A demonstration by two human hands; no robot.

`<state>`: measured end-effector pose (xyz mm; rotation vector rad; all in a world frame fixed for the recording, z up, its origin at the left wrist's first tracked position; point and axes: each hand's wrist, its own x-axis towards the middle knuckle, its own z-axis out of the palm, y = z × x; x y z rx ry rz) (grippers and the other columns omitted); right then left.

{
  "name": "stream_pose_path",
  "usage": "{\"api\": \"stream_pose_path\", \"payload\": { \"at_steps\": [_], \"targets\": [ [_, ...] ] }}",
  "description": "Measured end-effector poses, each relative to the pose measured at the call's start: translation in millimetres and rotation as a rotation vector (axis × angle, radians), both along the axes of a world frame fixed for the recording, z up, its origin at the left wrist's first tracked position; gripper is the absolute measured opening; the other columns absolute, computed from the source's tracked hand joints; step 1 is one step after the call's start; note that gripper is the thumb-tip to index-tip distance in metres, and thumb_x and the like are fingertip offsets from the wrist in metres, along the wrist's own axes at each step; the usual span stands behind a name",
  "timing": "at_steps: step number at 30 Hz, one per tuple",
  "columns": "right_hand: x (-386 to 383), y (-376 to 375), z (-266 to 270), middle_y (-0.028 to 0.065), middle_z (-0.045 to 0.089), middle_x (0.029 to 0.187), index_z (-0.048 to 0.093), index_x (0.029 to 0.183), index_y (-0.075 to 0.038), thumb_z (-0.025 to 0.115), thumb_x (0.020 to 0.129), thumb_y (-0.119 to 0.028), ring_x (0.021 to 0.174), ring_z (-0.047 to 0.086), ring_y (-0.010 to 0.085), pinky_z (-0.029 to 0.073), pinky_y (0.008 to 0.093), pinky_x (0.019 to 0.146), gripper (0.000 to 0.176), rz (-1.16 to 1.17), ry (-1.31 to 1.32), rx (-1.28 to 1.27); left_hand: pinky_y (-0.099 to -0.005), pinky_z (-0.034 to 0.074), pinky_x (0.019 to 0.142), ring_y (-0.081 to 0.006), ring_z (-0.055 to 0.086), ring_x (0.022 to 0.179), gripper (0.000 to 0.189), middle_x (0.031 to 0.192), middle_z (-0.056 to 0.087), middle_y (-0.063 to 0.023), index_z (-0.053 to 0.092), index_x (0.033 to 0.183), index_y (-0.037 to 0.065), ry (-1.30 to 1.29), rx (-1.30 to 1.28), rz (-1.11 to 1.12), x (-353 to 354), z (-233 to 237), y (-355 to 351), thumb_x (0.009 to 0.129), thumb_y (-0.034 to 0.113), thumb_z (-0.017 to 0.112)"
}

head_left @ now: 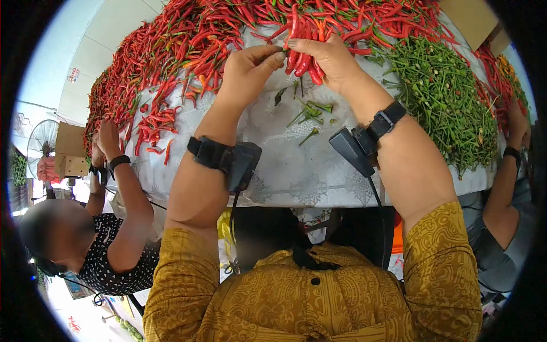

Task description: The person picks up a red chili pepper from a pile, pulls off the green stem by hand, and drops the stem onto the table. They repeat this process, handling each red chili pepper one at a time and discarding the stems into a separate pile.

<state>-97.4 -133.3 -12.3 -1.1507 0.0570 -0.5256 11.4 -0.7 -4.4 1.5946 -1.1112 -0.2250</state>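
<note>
Several red chillies (303, 61) hang in a bunch from my right hand (327, 57), whose fingers are wrapped round their upper part. Just left of the bunch, my left hand (250, 71) is closed, thumb and forefinger pinched at a small dark green stem end (284, 50) beside the chillies. Below both hands, loose green stems (310, 113) lie on the patterned white tablecloth (279, 165). A large heap of red chillies (165, 54) spreads at the back and left, and a pile of green stems (441, 97) is to the right.
A co-worker in a dotted top (117, 251) has hands at the chillies on the left. Another person's arm (501, 188) reaches in at the right edge. Cardboard boxes (69, 149) stand left and at the back right (470, 21). Cables hang from my wrist devices.
</note>
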Motion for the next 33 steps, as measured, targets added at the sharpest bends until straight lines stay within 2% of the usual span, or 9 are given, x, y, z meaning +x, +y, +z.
{"api": "stream_pose_path", "payload": {
  "at_steps": [5, 10, 15, 19, 24, 27, 30, 32, 33],
  "targets": [
    [2, 1, -1, 0.0053, 0.061, 0.074, 0.059, 0.085, -0.002, 0.065, 0.075, -0.013, 0.061, 0.058, 0.0112, 0.048, 0.0243, 0.053, 0.016, -0.003, -0.017, -0.02, -0.0228, 0.041, 0.056, -0.0073, 0.051, 0.06, 0.021, 0.066, 0.06, -0.0029, 0.063, 0.088, -0.002, -0.01, 0.121, -0.024, -2, 4, 2, 0.076, 0.015, 0.061],
    [6, 2, -2, 0.0055, 0.06, 0.065, 0.059, 0.078, -0.002, 0.066, 0.071, -0.011, 0.048, 0.054, 0.0129, 0.042, 0.0245, 0.045, 0.014, -0.111, 0.011, -0.07, -0.0237, 0.04, 0.053, -0.0077, 0.05, 0.057, 0.019, 0.064, 0.059, -0.0048, 0.063, 0.088, 0.0, -0.161, 0.208, 0.012, 6, -4, 2, 0.075, 0.015, 0.06],
    [4, 3, 1, 0.0069, 0.059, 0.064, 0.058, 0.076, -0.002, 0.066, 0.071, -0.012, 0.049, 0.055, 0.0142, 0.044, 0.0255, 0.046, 0.013, -0.11, 0.018, -0.021, -0.0238, 0.041, 0.053, -0.0079, 0.05, 0.057, 0.019, 0.065, 0.06, -0.0049, 0.063, 0.087, 0.0, -0.165, 0.216, 0.023, 1, 0, 3, 0.075, 0.014, 0.061],
    [1, 2, 3, 0.0062, 0.06, 0.069, 0.058, 0.084, -0.002, 0.062, 0.076, -0.013, 0.054, 0.057, 0.0126, 0.046, 0.0252, 0.048, 0.014, 0.012, -0.029, 0.094, -0.0223, 0.041, 0.055, -0.0069, 0.05, 0.06, 0.017, 0.067, 0.06, -0.0029, 0.064, 0.088, 0.0, -0.113, 0.128, -0.048, -4, 7, 5, 0.075, 0.011, 0.061],
    [-1, -5, 4, 0.0069, 0.059, 0.067, 0.058, 0.083, -0.001, 0.06, 0.076, -0.017, 0.055, 0.055, 0.0122, 0.045, 0.0237, 0.049, 0.017, -0.024, -0.002, 0.187, -0.0211, 0.04, 0.057, -0.0067, 0.05, 0.061, 0.015, 0.068, 0.059, -0.002, 0.064, 0.088, 0.0, -0.085, 0.062, -0.171, -11, 15, 9, 0.077, 0.009, 0.061],
    [-1, -9, 2, 0.0078, 0.058, 0.065, 0.059, 0.081, 0.0, 0.058, 0.078, -0.021, 0.056, 0.054, 0.0125, 0.043, 0.0226, 0.051, 0.021, -0.047, -0.011, 0.237, -0.0218, 0.04, 0.057, -0.0069, 0.05, 0.062, 0.017, 0.066, 0.058, -0.0022, 0.063, 0.084, -0.002, 0.055, 0.094, -0.249, -11, 22, 16, 0.078, 0.014, 0.061],
    [-2, -10, 1, 0.0079, 0.058, 0.065, 0.059, 0.079, 0.0, 0.057, 0.078, -0.021, 0.055, 0.053, 0.0125, 0.043, 0.0221, 0.051, 0.021, -0.033, -0.001, 0.26, -0.0228, 0.041, 0.058, -0.0071, 0.05, 0.062, 0.025, 0.065, 0.058, -0.0026, 0.063, 0.08, -0.003, 0.09, 0.31, -0.394, -1, 26, 19, 0.08, 0.022, 0.06],
    [-2, -11, 1, 0.008, 0.058, 0.064, 0.058, 0.079, 0.0, 0.057, 0.078, -0.02, 0.055, 0.053, 0.0122, 0.043, 0.0216, 0.051, 0.02, 0.001, -0.048, 0.278, -0.0236, 0.041, 0.059, -0.0091, 0.049, 0.057, 0.031, 0.058, 0.055, -0.002, 0.063, 0.078, 0.0, -0.028, 0.069, 0.029, -4, 22, 14, 0.077, 0.03, 0.062],
    [-2, -11, 1, 0.008, 0.058, 0.064, 0.058, 0.079, 0.0, 0.057, 0.078, -0.02, 0.055, 0.053, 0.0122, 0.043, 0.0216, 0.051, 0.02, 0.001, -0.049, 0.279, -0.0236, 0.041, 0.059, -0.0091, 0.049, 0.057, 0.031, 0.058, 0.055, -0.002, 0.063, 0.078, 0.0, -0.028, 0.07, 0.029, 0, 20, 12, 0.077, 0.03, 0.062]
  ]
}}
